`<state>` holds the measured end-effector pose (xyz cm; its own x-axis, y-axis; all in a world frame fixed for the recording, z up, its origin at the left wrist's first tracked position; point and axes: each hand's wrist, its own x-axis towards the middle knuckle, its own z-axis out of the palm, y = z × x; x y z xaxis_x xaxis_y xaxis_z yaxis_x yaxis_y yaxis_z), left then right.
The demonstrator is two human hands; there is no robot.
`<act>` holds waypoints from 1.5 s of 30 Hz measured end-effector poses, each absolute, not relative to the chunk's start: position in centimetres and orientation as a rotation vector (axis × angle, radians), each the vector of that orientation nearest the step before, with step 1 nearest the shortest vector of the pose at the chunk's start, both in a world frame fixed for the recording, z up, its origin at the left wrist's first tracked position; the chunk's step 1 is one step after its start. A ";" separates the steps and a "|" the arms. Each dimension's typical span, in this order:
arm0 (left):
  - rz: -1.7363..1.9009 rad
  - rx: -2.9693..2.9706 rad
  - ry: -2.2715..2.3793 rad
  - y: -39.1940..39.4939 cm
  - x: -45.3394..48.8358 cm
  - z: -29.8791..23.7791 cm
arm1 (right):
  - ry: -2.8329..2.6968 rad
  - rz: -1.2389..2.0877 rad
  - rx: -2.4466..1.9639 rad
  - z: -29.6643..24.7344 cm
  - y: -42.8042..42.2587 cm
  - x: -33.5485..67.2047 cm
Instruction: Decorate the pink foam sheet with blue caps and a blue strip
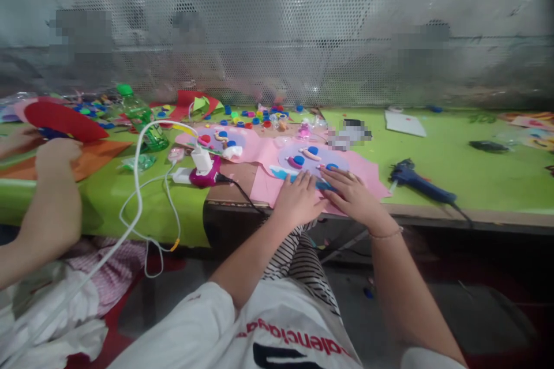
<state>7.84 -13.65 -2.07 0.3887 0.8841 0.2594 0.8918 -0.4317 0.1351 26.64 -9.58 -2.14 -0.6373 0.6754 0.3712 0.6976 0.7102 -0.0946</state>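
My left hand (299,200) lies flat with fingers stretched out on the near edge of a pink sheet (370,176). Beside it my right hand (352,195) rests on the same sheet, fingers extended. Both touch a purple oval piece (281,155) on the sheet, near a blue strip (279,173) partly covered by my fingers. Blue bottle caps (311,152) and small pink and cream pieces sit on the oval. To the left lies a similar pink piece (255,147) with a purple oval and caps.
A blue glue gun (424,183) lies to the right. A magenta power adapter (205,173) with a white cable stands left. Farther left are a green bottle (142,118) and another person's arms (56,184) with a red sheet (64,120). Loose caps (255,121) lie behind.
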 end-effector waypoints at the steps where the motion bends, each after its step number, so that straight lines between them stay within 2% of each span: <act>1: -0.465 -2.598 -1.664 -13.6 7.8 -2.1 | -2.537 -0.072 -1.070 -2.1 -9.6 26.6; 9: -0.509 -2.651 -1.625 -13.7 7.5 -1.6 | -2.529 -0.060 -1.044 -2.3 -9.6 26.6; 14: -0.618 -2.396 -1.779 -12.9 1.8 2.1 | -2.482 -0.061 -1.035 -2.4 -9.4 26.8; 18: -0.392 -2.015 -2.128 -10.0 -4.4 5.1 | -2.481 -0.026 -1.046 -2.3 -9.5 26.7; 21: -0.142 -1.893 -2.390 -7.7 -6.9 5.4 | -2.468 -0.014 -1.036 -2.2 -9.6 26.6; 31: -0.184 -1.817 -2.489 -6.5 -8.2 4.6 | -2.445 0.002 -1.036 -2.2 -9.6 26.7; 33: -0.382 -1.837 -2.424 -7.1 -8.1 4.6 | -2.442 -0.001 -1.040 -2.2 -9.7 26.6; 38: -1.305 -1.952 -1.932 -9.9 -6.9 3.9 | -2.406 -0.017 -0.995 -1.8 -10.1 26.4; 41: -1.575 -2.082 -1.707 -11.9 -5.4 2.7 | -2.425 -0.016 -0.979 -1.6 -10.4 26.3; 45: -1.898 -1.946 -1.681 -14.4 -3.2 0.3 | -2.522 -0.019 -0.980 -1.3 -10.8 26.2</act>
<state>-3.21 -14.42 0.26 -0.2574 0.6723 0.6940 0.6078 -0.4457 0.6572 26.21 -10.80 -1.30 -0.6561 0.6409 0.3983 0.6468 0.7496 -0.1407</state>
